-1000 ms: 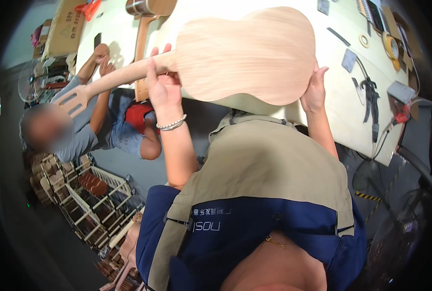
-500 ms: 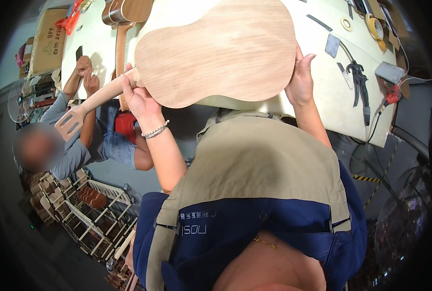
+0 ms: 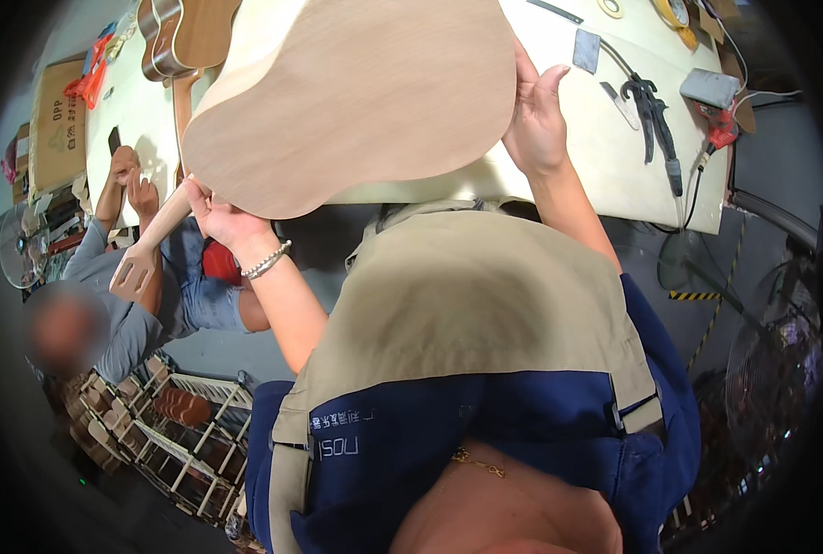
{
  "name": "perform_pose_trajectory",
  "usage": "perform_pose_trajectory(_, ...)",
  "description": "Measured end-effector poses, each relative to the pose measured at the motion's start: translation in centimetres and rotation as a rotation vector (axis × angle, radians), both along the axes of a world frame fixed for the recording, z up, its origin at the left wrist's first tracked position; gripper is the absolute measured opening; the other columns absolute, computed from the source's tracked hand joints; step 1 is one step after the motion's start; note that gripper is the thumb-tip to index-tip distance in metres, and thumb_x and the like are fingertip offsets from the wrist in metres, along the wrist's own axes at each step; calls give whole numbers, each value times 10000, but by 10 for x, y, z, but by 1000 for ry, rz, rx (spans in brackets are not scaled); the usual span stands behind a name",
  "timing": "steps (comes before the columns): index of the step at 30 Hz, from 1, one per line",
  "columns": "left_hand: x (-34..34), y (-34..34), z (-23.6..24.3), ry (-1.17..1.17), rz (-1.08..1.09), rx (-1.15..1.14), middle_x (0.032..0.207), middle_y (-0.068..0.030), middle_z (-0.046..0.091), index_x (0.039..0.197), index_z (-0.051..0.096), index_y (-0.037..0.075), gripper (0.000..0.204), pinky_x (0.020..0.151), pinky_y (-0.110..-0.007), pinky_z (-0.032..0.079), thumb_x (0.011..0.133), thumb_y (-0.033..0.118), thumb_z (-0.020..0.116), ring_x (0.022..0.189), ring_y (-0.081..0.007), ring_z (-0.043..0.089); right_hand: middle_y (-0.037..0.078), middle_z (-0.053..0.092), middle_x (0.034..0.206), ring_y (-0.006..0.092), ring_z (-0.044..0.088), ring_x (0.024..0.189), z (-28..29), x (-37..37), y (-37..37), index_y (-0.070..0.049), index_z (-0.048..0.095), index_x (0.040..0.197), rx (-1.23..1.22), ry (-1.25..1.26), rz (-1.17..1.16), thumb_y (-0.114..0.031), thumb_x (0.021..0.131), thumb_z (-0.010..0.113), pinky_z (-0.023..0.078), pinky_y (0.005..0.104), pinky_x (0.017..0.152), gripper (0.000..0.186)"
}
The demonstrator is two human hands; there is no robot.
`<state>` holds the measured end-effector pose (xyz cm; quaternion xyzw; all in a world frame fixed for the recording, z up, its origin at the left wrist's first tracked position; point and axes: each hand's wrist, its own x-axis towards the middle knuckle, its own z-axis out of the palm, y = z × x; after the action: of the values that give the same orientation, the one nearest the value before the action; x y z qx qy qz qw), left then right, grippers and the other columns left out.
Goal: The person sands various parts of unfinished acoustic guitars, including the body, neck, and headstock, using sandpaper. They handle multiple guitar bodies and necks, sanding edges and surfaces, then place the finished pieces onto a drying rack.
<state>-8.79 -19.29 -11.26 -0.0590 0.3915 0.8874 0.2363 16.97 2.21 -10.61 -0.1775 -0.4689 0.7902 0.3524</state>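
Note:
An unfinished guitar (image 3: 365,102) of bare pale wood is held up over the table, its plain flat back facing me. Its neck slants down to the left and ends in a slotted headstock (image 3: 134,272). Where the neck meets the body, my left hand (image 3: 228,222), with a beaded bracelet at the wrist, is closed round it from below. My right hand (image 3: 535,125) grips the body's right edge, thumb pointing up and fingers partly hidden behind the wood. The front of the guitar is out of sight.
On the pale table (image 3: 596,185) at right lie a black air gun (image 3: 653,120), a grey pad (image 3: 587,51), a red power sander (image 3: 720,120) and tape rolls. A finished guitar (image 3: 199,37) lies far left. Beside it sits a co-worker (image 3: 134,314); below stands a rack (image 3: 180,443).
The guitar has turned, its neck pointing more steeply down and its body leaning further over. Both my hands have moved with it, still holding on. The whole view has shifted a little.

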Motion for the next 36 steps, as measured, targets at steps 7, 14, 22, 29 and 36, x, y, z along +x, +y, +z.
perform_pose_trajectory(7,-25,-19,-15,-14,-558,526,653,84,532,900,573,96,175,732,-275,486,885,255,499,512,-47,477,144,291,1416,253,283,1307,8,0,2,-51,155,1420,109,-24,21,-575,876,395,241,352,1071,792)
perform_pose_trajectory(14,-10,-6,7,-70,-295,255,608,82,529,925,589,94,210,729,-287,517,884,280,502,475,-27,474,190,339,1363,277,363,1256,-7,-2,-17,-37,169,1406,544,-255,-285,-354,591,828,337,387,1015,1095)
perform_pose_trajectory(22,-5,7,17,-25,-44,49,754,36,591,1000,582,81,260,930,-437,416,874,288,488,801,-121,571,147,359,1387,234,478,1171,6,6,-2,-34,300,1371,605,-132,-290,-331,833,626,445,331,911,696)
perform_pose_trajectory(29,-7,1,10,-89,-168,348,1207,-87,537,1161,532,71,392,963,-462,374,861,320,491,1126,-271,482,155,269,1431,251,273,1319,13,13,0,42,206,1385,523,-101,-153,-627,858,339,206,387,1073,862)
perform_pose_trajectory(36,5,9,17,-87,-104,167,1162,-71,564,1141,535,64,373,917,-420,426,867,313,489,1071,-252,524,145,315,1412,264,357,1271,16,11,-2,-31,321,1368,563,-137,-240,-674,848,236,373,369,975,831)
